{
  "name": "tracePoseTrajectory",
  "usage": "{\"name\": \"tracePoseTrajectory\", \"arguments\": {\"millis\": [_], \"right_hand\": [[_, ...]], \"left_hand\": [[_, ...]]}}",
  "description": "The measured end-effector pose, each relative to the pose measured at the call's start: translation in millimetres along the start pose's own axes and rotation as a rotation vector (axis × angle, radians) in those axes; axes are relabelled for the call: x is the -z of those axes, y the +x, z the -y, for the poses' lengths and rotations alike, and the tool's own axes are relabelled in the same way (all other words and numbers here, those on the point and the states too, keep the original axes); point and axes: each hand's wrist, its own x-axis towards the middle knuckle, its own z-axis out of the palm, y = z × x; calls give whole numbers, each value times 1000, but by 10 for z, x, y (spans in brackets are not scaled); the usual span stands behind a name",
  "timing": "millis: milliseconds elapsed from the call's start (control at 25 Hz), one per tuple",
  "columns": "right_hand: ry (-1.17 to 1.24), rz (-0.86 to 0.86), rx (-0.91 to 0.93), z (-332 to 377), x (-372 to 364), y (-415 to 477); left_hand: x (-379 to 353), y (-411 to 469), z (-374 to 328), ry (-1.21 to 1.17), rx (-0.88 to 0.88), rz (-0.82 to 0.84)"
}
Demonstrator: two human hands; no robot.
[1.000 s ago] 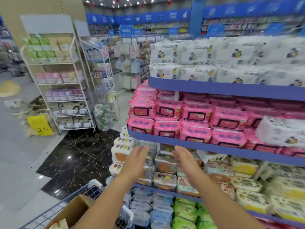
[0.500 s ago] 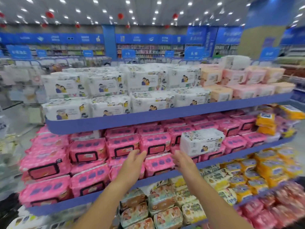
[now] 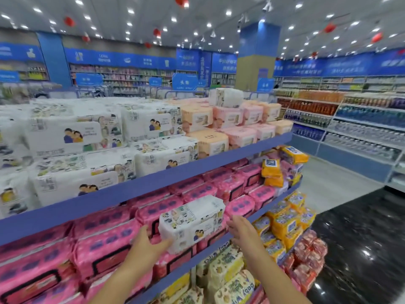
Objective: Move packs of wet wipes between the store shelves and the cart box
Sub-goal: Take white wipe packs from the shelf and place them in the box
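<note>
A white pack of wet wipes [image 3: 192,220] with cartoon figures lies on top of pink packs [image 3: 105,240] on the middle blue shelf [image 3: 219,243]. My left hand [image 3: 146,244] touches the pack's lower left corner, thumb under its front edge. Just off the pack's right end is my right hand [image 3: 243,231], fingers spread and holding nothing. More of the same white packs [image 3: 72,137] fill the top shelf [image 3: 153,185]. The cart box is out of view.
Peach and pink packs [image 3: 228,128] stand at the right end of the top shelf. Yellow packs [image 3: 282,224] and baby-wipe packs [image 3: 228,273] fill the lower shelf. To the right, a dark glossy aisle floor [image 3: 359,249] runs toward bottle shelves [image 3: 363,130].
My view swung up and right, away from the cart and along the shelves. Both hands went from the lower shelf to the white pack on the pink packs; the left now touches it.
</note>
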Motion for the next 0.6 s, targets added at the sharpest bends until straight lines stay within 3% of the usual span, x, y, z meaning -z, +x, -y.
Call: {"name": "tracePoseTrajectory", "arguments": {"millis": [120,320,480,560,600], "right_hand": [[-11,8,20,51,317,480],[-35,67,13,171,906,1186],[-38,75,-21,267,1092,1595],[-47,79,-25,300,1106,1718],[-49,76,-20,316,1119,1785]], "left_hand": [[-293,340,40,35,26,-28],[-659,671,152,-5,59,-320],[-796,646,163,-17,152,-221],[-875,983,550,-10,66,-141],[-939,1146,775,-47,53,-179]]}}
